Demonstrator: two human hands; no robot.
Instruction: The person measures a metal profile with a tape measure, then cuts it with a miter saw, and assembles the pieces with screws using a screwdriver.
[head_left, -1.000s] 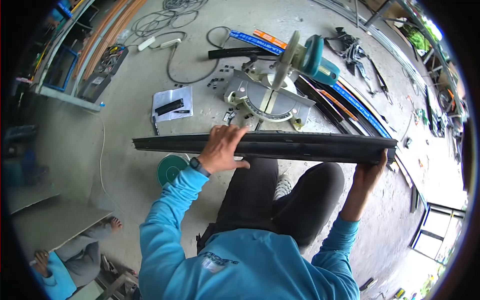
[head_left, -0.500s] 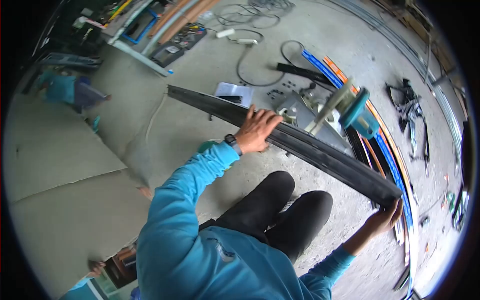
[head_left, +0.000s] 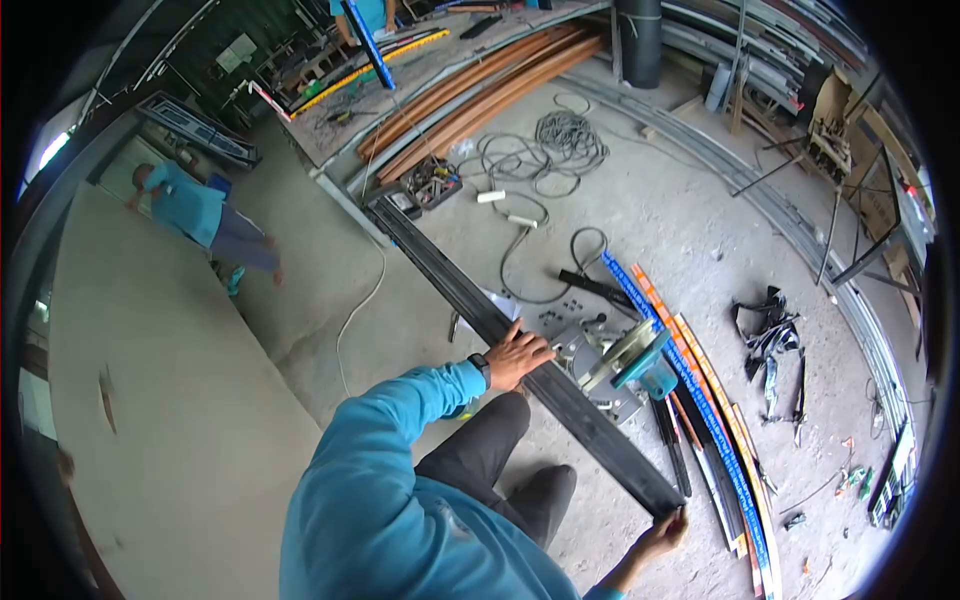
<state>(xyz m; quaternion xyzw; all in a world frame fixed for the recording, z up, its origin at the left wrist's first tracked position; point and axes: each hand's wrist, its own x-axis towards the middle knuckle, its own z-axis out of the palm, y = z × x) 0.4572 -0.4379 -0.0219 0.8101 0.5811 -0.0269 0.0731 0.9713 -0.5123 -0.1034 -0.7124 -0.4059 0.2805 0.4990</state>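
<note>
A long black metal profile (head_left: 450,275) with grooves along its face crosses the head view slantwise, its far end near the workbench. My left hand (head_left: 517,357), with a dark watch on the wrist, lies over the middle of the profile, fingers curled on it. At the near end, my right hand (head_left: 660,532) grips the profile's tip; the fingers underneath are partly hidden. Just right of the profile stands a cut-off saw (head_left: 650,372) with a teal motor housing, partly covered by the profile. White paper (head_left: 510,304) on the floor shows partly beside it.
Blue-and-orange wrapped strips (head_left: 690,365) lie right of the saw. A toolbox (head_left: 437,185) and coiled cable (head_left: 570,140) are beyond. A workbench (head_left: 330,135) holds more profiles. Large panels (head_left: 170,400) stand left, a co-worker (head_left: 205,220) behind them. Black scraps (head_left: 768,330) lie right.
The view has lifted, bringing in more of the workbench and the co-worker. The profile has swung steeper, its far end now near the bench. Both hands still hold it.
</note>
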